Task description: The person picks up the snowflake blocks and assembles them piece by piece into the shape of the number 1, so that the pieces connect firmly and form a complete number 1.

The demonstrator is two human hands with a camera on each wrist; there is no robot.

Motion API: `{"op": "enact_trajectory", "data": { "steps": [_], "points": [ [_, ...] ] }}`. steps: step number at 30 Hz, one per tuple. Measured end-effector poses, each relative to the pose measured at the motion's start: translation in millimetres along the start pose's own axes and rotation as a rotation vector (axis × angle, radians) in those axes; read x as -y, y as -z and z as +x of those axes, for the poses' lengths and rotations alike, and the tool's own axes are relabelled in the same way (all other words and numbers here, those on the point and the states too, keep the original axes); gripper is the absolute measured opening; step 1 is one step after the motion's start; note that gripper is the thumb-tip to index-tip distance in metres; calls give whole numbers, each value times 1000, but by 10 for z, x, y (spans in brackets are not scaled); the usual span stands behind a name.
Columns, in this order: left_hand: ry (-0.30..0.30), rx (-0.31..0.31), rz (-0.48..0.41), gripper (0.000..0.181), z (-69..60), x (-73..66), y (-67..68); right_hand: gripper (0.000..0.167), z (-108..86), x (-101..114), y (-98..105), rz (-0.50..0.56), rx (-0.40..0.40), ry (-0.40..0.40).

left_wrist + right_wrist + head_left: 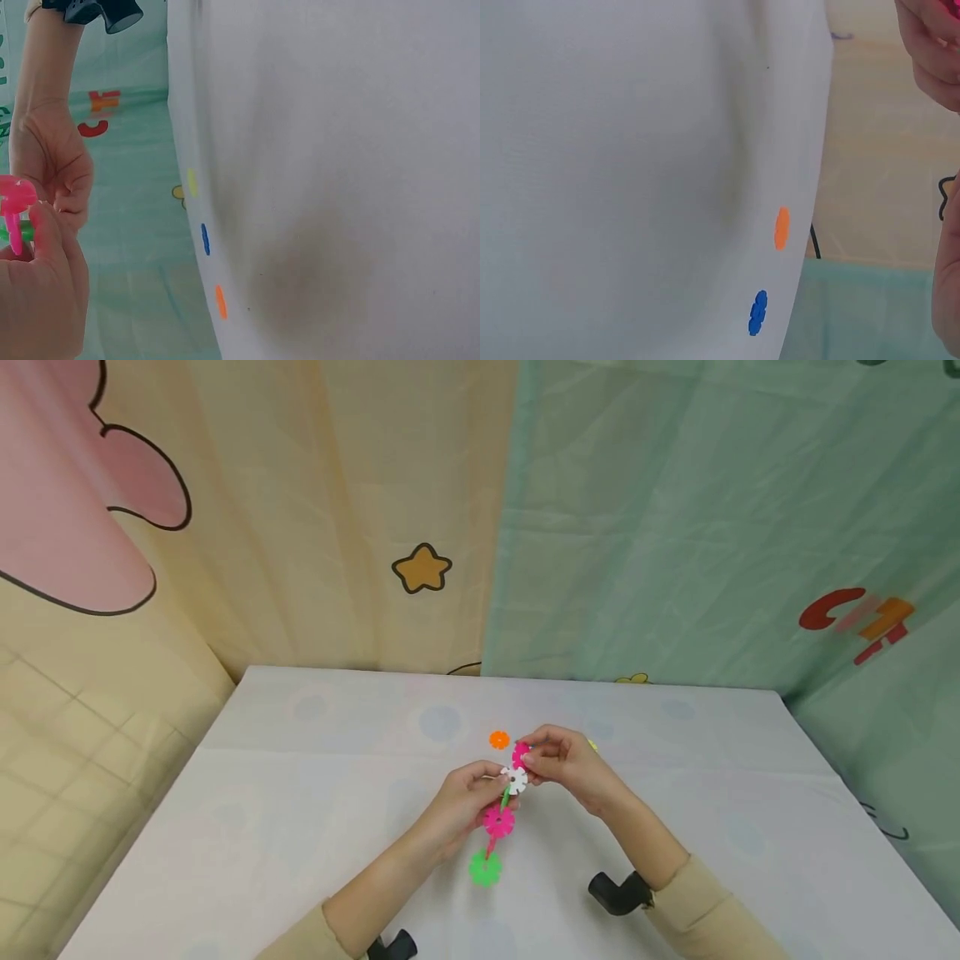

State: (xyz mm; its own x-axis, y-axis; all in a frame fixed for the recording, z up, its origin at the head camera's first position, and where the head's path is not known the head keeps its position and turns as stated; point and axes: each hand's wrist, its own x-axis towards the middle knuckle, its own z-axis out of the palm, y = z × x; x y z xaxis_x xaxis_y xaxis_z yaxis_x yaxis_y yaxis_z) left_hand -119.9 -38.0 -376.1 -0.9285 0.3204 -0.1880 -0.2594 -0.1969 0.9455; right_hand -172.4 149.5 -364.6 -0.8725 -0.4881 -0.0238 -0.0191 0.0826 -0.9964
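Observation:
In the head view a chain of snowflake-shaped plastic discs hangs between the hands above the table. From the bottom it shows a green disc (486, 868), a reddish-pink one edge-on, a pink disc (498, 821), a green one edge-on and a white disc (514, 779). My left hand (461, 806) grips the chain near the white disc, with thumb and fingers about it. Between thumb and fingers my right hand (566, 764) pinches another pink disc (520, 755) against the white disc's upper edge; whether they interlock I cannot tell.
Loose discs lie on the white-covered table (300, 810) beyond the hands: an orange disc (499, 740), a blue disc (757, 313) and a yellow disc (192, 182). Black wrist mounts (619, 893) sit on both forearms. Printed curtains (360, 485) stand behind the table.

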Motion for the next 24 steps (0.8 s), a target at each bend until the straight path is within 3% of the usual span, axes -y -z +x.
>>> {"op": "enact_trajectory", "data": {
  "steps": [7,11,18,24],
  "points": [
    [-17,-38,44,26,-22,10,23,22,-26,32,-54,-55,1,58],
    [5,-52,48,22,-27,19,34,19,-48,59,-105,-91,-10,116],
    [19,-39,26,19,-47,0,37,13,-54,36,-171,-123,-44,239],
    [33,-30,-1,17,-70,-35,37,14,-78,-10,-220,-114,-52,290]
  ]
}}
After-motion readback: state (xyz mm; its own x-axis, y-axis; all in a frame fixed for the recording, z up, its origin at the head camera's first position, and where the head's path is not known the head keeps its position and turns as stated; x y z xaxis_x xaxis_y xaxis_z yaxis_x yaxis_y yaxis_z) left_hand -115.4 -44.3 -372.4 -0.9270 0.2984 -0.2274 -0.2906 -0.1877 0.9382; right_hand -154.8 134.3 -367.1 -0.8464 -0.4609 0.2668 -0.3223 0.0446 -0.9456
